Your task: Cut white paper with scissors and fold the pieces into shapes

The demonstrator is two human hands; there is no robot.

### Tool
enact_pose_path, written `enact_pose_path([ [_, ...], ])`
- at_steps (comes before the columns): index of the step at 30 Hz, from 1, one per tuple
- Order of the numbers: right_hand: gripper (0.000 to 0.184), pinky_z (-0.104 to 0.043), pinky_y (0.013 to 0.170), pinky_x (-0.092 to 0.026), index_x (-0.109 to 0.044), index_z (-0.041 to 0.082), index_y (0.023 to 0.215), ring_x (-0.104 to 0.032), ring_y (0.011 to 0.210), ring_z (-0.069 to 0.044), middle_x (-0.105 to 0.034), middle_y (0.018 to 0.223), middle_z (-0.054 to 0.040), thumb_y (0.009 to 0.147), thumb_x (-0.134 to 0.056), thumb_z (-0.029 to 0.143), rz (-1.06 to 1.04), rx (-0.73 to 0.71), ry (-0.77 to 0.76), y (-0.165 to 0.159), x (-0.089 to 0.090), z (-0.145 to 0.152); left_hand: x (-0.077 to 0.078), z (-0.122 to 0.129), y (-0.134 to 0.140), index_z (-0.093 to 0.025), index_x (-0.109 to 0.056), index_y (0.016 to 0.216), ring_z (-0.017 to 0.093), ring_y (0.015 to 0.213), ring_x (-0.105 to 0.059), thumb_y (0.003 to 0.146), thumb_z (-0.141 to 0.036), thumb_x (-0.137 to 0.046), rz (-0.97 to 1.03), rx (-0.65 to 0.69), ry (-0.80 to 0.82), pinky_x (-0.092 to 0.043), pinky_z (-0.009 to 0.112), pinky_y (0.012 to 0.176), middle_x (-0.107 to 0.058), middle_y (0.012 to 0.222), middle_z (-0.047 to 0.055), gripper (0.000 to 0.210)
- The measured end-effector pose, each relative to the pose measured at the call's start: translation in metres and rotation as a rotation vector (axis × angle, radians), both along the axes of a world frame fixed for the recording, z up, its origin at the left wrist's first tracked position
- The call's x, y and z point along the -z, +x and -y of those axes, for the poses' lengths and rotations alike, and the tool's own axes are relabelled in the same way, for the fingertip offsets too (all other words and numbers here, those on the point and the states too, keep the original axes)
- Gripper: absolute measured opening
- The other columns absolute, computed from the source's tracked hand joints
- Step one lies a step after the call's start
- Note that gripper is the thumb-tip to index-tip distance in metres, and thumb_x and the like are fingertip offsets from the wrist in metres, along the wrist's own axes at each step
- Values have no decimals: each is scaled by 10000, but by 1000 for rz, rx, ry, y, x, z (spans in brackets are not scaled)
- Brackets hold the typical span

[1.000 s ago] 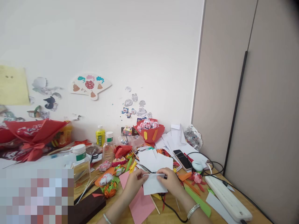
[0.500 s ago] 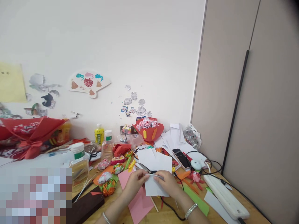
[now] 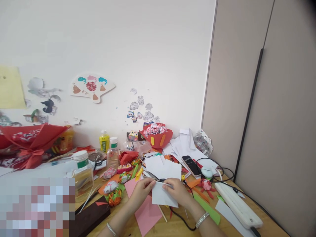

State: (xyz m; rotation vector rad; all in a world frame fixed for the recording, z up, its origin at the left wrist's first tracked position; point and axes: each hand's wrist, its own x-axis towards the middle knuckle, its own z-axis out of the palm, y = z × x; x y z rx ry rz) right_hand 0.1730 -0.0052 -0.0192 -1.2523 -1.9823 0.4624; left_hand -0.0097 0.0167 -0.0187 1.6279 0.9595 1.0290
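Between my two hands hangs a small sheet of white paper (image 3: 164,196), its upper edge pinched at both corners and looking slightly folded over. My left hand (image 3: 145,187) closes thumb and fingers on the upper left corner. At the upper right part of the same sheet, my right hand (image 3: 173,189) is closed with its fingertips along the edge. Pink paper (image 3: 148,214) lies on the table below and left of the held sheet. Just beyond my fingers are scissors (image 3: 151,176), partly hidden, and more white sheets (image 3: 168,169).
Paper flowers (image 3: 115,196) and a dark box (image 3: 92,215) lie to the left, near clear bottles (image 3: 82,174). On the right are a phone (image 3: 192,165), a white power strip (image 3: 238,204) and black cables. A red bouquet (image 3: 156,136) stands by the wall.
The held paper has risen very slightly at its top edge, and my left fingers have shifted a little along it. The whole view has moved slightly.
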Motion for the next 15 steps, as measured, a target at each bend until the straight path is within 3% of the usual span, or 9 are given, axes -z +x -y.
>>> enact_pose_path([
  [15, 163, -217, 615, -355, -657, 172, 759, -569, 707, -155, -667, 764, -25, 800, -517, 243, -12, 32, 3, -1, -1, 1, 2, -5, -3, -140, -599, 720, 155, 566, -575, 635, -385, -614, 2, -21, 20, -462, 263, 526, -599, 609, 1, 259],
])
